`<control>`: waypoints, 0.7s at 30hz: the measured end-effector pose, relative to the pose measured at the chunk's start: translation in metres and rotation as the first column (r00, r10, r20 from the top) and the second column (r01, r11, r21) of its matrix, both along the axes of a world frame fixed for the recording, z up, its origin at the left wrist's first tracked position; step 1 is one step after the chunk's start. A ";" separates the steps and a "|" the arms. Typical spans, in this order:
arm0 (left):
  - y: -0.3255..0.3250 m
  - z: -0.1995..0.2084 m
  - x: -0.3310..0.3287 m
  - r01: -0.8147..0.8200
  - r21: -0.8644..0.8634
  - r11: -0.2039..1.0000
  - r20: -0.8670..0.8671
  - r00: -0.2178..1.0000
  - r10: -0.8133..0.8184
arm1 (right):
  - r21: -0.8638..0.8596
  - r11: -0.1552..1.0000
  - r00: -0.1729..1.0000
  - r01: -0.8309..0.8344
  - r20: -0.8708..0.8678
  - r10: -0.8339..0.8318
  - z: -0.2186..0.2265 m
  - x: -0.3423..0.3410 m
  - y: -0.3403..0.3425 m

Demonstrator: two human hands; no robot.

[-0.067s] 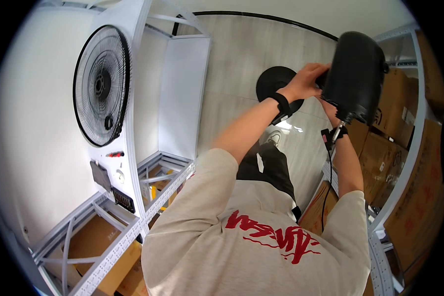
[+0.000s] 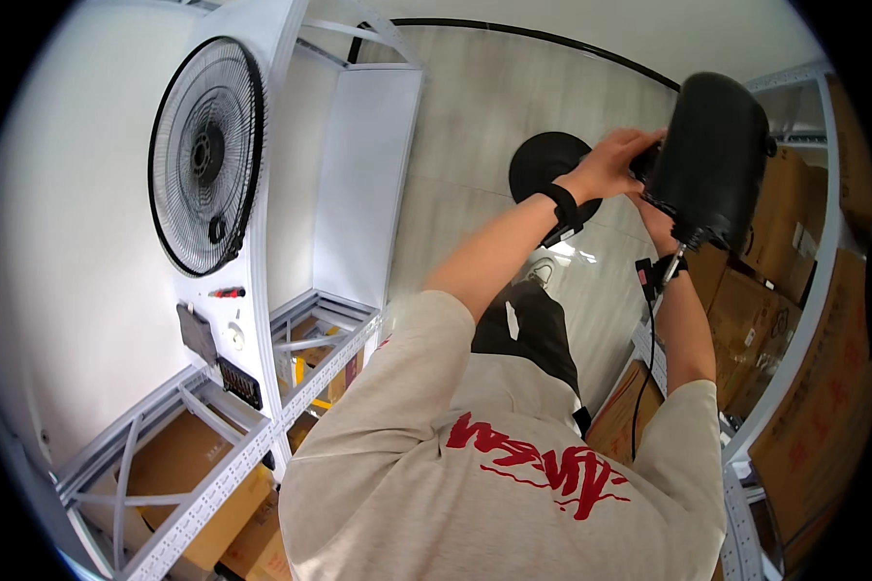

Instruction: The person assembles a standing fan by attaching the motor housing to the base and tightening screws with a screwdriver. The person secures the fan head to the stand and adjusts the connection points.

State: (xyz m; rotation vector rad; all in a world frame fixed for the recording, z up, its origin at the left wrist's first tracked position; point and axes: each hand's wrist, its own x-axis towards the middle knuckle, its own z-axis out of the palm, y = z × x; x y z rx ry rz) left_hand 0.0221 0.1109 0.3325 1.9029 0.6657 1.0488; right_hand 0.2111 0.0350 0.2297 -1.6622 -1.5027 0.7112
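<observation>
Standing: a person in a pale T-shirt, both arms out ahead, hands raised together above a grey floor.
Motor housing: black, rounded body, held up off the floor, directly right of the hands and overlapping the right one in view.
Long axis: roughly near-to-far, leaning slightly; the metal shaft stuck out at the near end, toward the wearer and a little left.
Left hand: fingers bent round a dark part at the housing's left edge, apparently grasping it; fingertips hidden.
Right hand: mostly behind the housing, its grip impossible to tell.
Nearer hand: the left showed plainly against the left edge; the right sat lower, its wrist strap close by the shaft.
Round base: black disc on the floor, partly covered by the left hand and wrist.
In the way: the housing itself, screening the right fingers; cartons and a rack post crowded the right side.
White surface, left: fan grille, red-and-black screwdriver, dark bit case, all well apart from the hands.
</observation>
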 end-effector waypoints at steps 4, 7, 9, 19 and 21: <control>0.000 -0.002 -0.003 0.024 -0.064 0.998 -0.028 0.999 -0.025 | -0.010 1.000 1.000 -0.015 -0.009 0.015 -0.005 0.001 0.001; -0.008 0.004 -0.004 0.014 -0.075 0.997 -0.039 0.999 -0.017 | -0.027 0.999 1.000 -0.023 -0.014 0.022 -0.010 0.004 -0.007; -0.011 0.006 -0.005 0.008 -0.102 0.995 -0.049 0.999 -0.013 | -0.029 0.999 0.999 -0.036 -0.017 0.035 -0.011 0.006 -0.007; -0.040 0.002 -0.010 -0.157 -0.038 0.987 0.009 0.988 0.157 | -0.036 0.996 0.996 -0.082 -0.023 0.081 -0.014 0.028 -0.012; -0.039 0.008 -0.010 -0.116 -0.068 0.991 -0.002 0.993 0.116 | -0.029 0.996 0.996 -0.085 -0.032 0.084 -0.017 0.031 -0.012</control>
